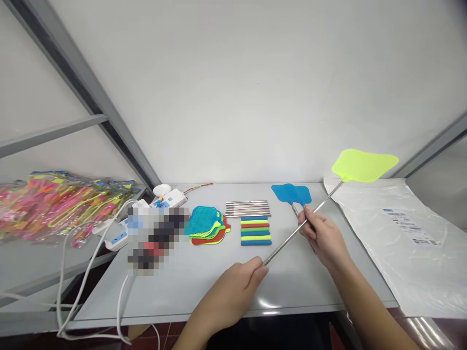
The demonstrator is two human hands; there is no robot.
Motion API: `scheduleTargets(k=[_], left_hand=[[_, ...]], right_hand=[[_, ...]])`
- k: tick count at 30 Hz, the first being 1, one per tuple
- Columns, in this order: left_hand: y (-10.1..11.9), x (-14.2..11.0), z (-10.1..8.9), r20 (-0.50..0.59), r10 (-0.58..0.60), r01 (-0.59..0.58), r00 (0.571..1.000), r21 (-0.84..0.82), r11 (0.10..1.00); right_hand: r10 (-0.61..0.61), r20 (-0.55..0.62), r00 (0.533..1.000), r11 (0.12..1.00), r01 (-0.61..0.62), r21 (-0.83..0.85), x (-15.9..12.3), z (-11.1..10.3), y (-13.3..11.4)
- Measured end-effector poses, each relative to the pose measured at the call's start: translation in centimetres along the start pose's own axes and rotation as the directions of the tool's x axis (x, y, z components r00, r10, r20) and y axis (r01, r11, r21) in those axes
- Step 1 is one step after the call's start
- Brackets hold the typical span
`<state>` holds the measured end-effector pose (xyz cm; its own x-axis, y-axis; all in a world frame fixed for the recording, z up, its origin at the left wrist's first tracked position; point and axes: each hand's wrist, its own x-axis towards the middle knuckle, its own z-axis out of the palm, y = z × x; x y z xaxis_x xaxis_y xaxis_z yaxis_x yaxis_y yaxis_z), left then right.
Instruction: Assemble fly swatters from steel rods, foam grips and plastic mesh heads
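Note:
A fly swatter with a yellow-green head and a thin metal rod slants across the table, raised above it. My left hand is closed around its lower end, hiding the grip there. Higher up the rod, my right hand pinches it between thumb and fingers. Behind that hand lie blue swatter heads overlapping each other, one with a metal rod showing. Left of the hands are a row of coloured handle grips, a row of metal rods and a stack of loose swatter heads.
White power strips with cables sit at the table's left, beside a pixelated patch. Bagged colourful items fill a shelf further left. A white plastic mailer bag covers the right end. A pale wall stands behind.

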<state>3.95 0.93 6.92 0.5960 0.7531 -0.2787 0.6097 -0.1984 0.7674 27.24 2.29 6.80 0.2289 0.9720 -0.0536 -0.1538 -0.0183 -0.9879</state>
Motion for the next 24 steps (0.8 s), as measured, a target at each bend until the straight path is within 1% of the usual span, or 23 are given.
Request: scheduleTargets(k=[2,3,4,6,9,11,12,13,15,17,19,21,24], left_hand=[[-0.5,-0.1,-0.6,0.022,0.0,0.0,1.0,0.002,1.0],[-0.6,-0.1,-0.8,0.021,0.002,-0.002,1.0,0.009,1.0],[-0.7,0.0,-1.0,0.014,0.004,-0.004,1.0,0.017,1.0],[-0.6,0.2,-1.3,-0.008,0.009,-0.009,1.0,0.028,1.0],[-0.1,0.7,-1.2,-0.029,0.023,-0.023,0.999,0.02,1.0],[0.1,0.8,-1.1,-0.023,0.026,-0.026,0.999,0.004,1.0],[0.1,0.7,-1.2,-0.019,0.023,-0.023,1.0,-0.002,1.0],[0.1,0.6,-1.3,-0.014,0.017,-0.017,1.0,-0.003,1.0],[-0.2,0.2,-1.7,-0.003,0.0,0.0,1.0,0.012,1.0],[-0.6,-0.4,-2.3,0.011,-0.012,0.012,1.0,0.037,0.999],[-0.9,-0.9,-2.7,0.025,-0.017,0.016,1.0,0.047,0.999],[-1.1,-1.1,-2.9,0.026,-0.013,0.012,1.0,0.039,0.999],[-1.1,-0.9,-2.5,0.02,0.01,-0.011,1.0,0.017,1.0]], right_hand=[[0.006,0.014,1.0,1.0,-0.006,-0.002,0.8,-0.8,-0.5],[0.013,0.022,1.0,1.0,-0.013,-0.008,0.9,-0.8,-0.5],[0.015,0.023,1.0,1.0,-0.015,-0.01,0.8,-0.6,-0.3],[0.022,0.042,0.999,1.0,-0.022,-0.012,0.3,0.5,0.4],[0.067,0.188,0.98,0.997,-0.061,-0.036,-1.2,2.7,1.6],[0.084,0.257,0.963,0.996,-0.071,-0.057,-1.7,3.3,1.9],[0.08,0.25,0.965,0.996,-0.068,-0.059,-1.7,3.1,1.8],[0.066,0.214,0.975,0.997,-0.057,-0.048,-1.5,2.7,1.6],[0.012,0.083,0.997,1.0,-0.013,0.013,-0.6,1.0,0.8],[-0.041,-0.056,0.998,0.995,0.046,0.092,0.5,-0.7,0.0],[-0.07,-0.117,0.991,0.986,0.086,0.142,1.1,-1.6,-0.3],[-0.071,-0.105,0.992,0.982,0.087,0.165,0.9,-1.3,0.1],[-0.018,0.005,1.0,0.989,0.017,0.146,-0.4,0.8,1.6]])
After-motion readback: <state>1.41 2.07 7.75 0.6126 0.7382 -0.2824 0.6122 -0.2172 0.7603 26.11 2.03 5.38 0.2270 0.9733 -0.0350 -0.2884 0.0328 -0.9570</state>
